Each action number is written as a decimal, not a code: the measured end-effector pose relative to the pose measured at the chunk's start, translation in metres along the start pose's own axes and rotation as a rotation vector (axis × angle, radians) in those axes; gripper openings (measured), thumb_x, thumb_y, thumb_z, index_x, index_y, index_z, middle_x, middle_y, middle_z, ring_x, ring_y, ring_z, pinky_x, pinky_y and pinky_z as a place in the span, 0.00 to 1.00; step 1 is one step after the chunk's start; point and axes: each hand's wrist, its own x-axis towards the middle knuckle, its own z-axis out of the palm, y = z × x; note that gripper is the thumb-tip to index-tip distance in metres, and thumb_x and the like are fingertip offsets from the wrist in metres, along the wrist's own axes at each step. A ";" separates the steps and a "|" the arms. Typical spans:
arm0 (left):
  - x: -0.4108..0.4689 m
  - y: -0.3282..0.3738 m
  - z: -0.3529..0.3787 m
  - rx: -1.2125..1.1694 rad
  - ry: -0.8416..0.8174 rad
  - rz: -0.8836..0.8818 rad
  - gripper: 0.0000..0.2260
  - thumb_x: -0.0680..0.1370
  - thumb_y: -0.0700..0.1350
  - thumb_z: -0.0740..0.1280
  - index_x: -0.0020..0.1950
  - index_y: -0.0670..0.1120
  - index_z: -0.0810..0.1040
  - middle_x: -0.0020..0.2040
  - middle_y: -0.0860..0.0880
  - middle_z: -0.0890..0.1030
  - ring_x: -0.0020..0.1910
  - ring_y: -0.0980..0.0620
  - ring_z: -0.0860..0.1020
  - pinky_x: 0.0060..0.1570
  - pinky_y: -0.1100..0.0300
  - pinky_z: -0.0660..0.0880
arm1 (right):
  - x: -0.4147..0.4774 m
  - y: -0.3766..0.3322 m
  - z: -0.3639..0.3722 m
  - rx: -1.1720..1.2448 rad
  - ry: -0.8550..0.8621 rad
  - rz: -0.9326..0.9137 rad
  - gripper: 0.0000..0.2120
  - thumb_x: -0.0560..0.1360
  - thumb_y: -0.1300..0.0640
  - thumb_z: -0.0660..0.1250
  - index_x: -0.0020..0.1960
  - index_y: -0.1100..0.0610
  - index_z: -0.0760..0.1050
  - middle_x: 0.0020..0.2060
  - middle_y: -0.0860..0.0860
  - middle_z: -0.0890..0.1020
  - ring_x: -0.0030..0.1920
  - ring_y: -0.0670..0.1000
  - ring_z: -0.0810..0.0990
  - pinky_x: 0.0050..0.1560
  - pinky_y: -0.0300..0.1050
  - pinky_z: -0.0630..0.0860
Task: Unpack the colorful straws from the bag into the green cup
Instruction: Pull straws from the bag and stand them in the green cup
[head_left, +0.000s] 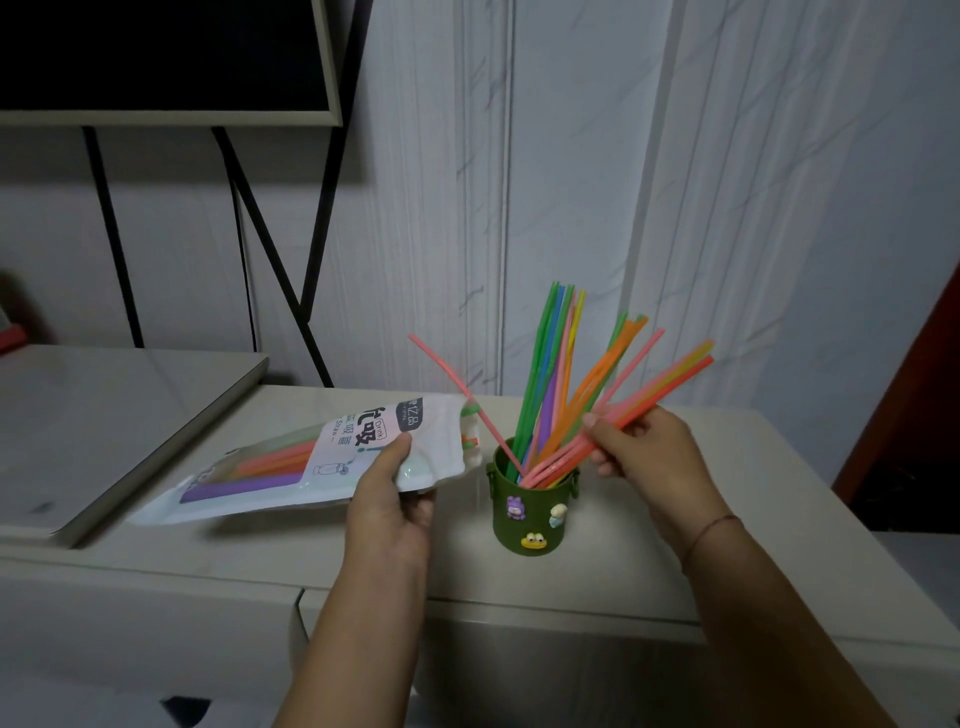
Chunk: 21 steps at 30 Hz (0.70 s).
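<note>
Cup stands on pale countertop below marbled wall.

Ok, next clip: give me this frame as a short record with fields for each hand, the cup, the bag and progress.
left hand: holds the bag lifted and tilted, mouth toward the cup
right hand: grips a bundle of pink and orange straws, lower ends in the cup
green cup: upright on the white counter, many straws already standing inside
bag: straws still visible inside
progress: partly done

Both forearms reach forward, left hand and right hand with fingers curled closed.
</note>
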 end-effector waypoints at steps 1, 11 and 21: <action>0.000 0.000 0.000 0.007 -0.001 -0.001 0.10 0.74 0.33 0.68 0.47 0.46 0.74 0.45 0.47 0.82 0.43 0.51 0.81 0.36 0.57 0.80 | 0.000 -0.001 -0.002 0.032 0.031 -0.012 0.04 0.75 0.62 0.67 0.41 0.58 0.76 0.29 0.55 0.78 0.23 0.42 0.75 0.26 0.34 0.75; 0.000 -0.003 0.000 0.030 -0.030 -0.016 0.10 0.74 0.33 0.68 0.49 0.47 0.75 0.47 0.48 0.82 0.42 0.52 0.81 0.37 0.57 0.80 | 0.009 0.010 0.014 -0.107 0.098 -0.079 0.07 0.75 0.60 0.66 0.38 0.56 0.75 0.28 0.53 0.79 0.26 0.49 0.79 0.31 0.38 0.76; -0.002 -0.005 0.001 0.038 -0.029 -0.019 0.10 0.74 0.32 0.68 0.48 0.47 0.74 0.46 0.47 0.82 0.43 0.51 0.82 0.39 0.54 0.80 | 0.022 0.014 0.023 -0.109 0.059 -0.067 0.04 0.76 0.59 0.65 0.43 0.58 0.76 0.30 0.53 0.79 0.29 0.50 0.79 0.31 0.36 0.76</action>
